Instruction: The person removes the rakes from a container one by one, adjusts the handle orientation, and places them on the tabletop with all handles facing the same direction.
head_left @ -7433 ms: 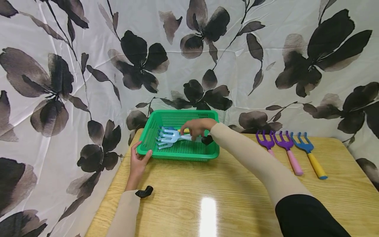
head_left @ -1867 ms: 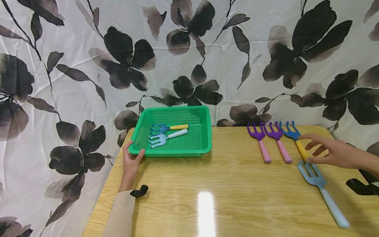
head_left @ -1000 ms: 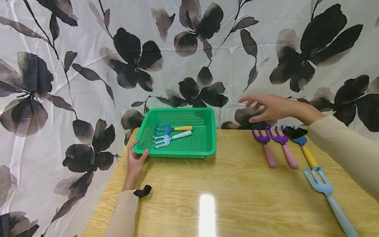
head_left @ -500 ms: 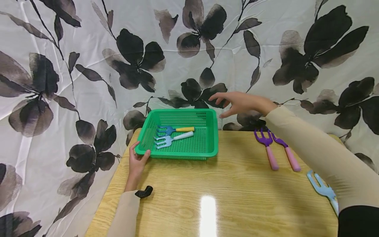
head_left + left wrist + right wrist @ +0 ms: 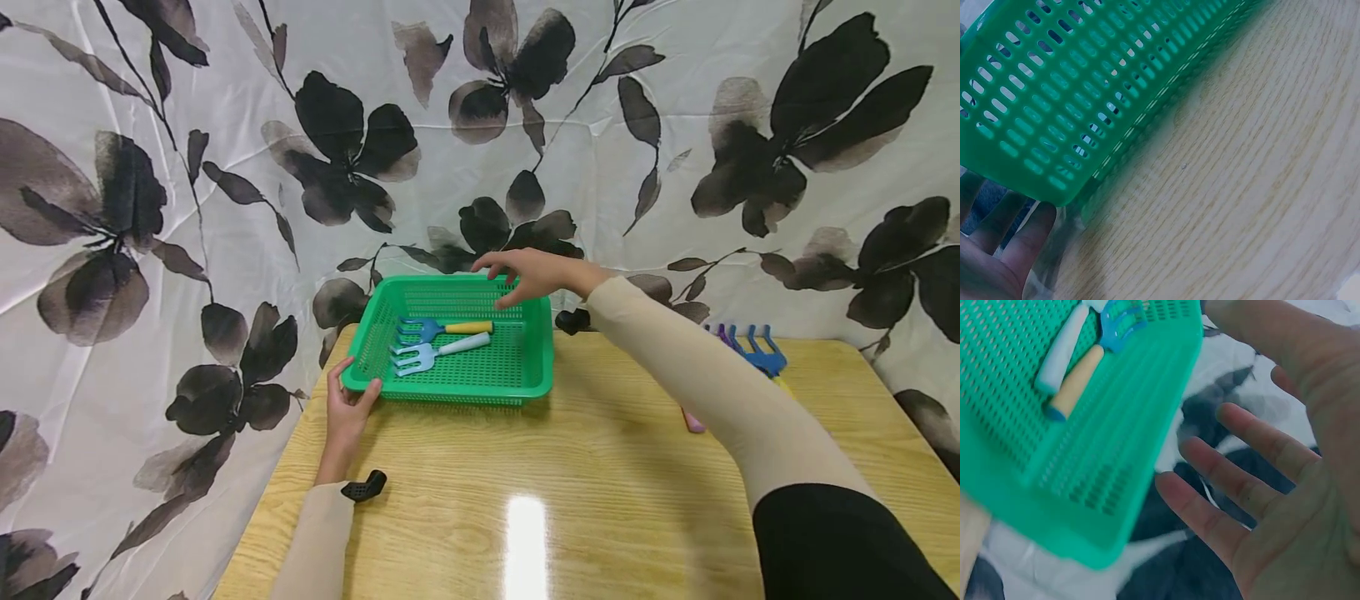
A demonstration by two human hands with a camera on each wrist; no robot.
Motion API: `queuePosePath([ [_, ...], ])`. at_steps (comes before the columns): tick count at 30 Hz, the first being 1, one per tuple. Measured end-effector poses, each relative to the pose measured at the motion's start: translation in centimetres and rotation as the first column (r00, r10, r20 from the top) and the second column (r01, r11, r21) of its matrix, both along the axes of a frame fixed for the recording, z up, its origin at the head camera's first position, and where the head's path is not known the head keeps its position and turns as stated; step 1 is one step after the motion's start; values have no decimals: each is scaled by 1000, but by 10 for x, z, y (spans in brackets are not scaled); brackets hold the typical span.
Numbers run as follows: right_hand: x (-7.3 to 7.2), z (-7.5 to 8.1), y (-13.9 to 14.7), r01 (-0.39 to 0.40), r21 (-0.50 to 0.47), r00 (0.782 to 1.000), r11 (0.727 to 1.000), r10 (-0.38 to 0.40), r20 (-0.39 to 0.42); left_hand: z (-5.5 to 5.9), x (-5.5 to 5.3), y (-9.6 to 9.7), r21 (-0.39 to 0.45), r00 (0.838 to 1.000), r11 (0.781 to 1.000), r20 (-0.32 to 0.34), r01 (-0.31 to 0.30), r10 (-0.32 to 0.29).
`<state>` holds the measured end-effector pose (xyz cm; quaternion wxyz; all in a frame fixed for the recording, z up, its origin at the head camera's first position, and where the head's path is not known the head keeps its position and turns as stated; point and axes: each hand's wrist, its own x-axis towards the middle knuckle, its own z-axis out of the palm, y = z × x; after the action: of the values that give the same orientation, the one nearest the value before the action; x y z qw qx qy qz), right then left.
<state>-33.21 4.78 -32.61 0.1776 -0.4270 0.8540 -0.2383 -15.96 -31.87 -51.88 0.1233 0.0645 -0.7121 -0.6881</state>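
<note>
Right hand nearer basket; sleeve obscures outer forks

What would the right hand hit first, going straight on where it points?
Probably the back rim of the green basket, since in the head view the right hand points left along it. Depth is unclear; it may pass above.

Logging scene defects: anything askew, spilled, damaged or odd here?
Nothing stands out. The green basket sits upright on the table; the yellow-handled fork and pale blue fork lie inside with no visible damage. Other forks are partly hidden behind the right sleeve; can't judge those.
</note>
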Motion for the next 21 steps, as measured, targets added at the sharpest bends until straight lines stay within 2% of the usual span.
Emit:
queuePosePath([
  [6,-9,-25,-39,-10,-9,999,1000,10,41,0,-2,-4,30,1000,999,8,24,-25],
  [10,-18,-46,-58,-26,-19,997,999,27,66,-1,-2,-4,23,1000,1000,-6,1,-1],
  [15,-27,-71,-74,-29,5,995,1000,28,94,-2,-1,-2,-3,999,1000,-21,-27,27],
  [21,-31,-92,-86,-26,71,992,997,17,129,-3,-2,-1,25,1000,1000,-3,-14,14],
])
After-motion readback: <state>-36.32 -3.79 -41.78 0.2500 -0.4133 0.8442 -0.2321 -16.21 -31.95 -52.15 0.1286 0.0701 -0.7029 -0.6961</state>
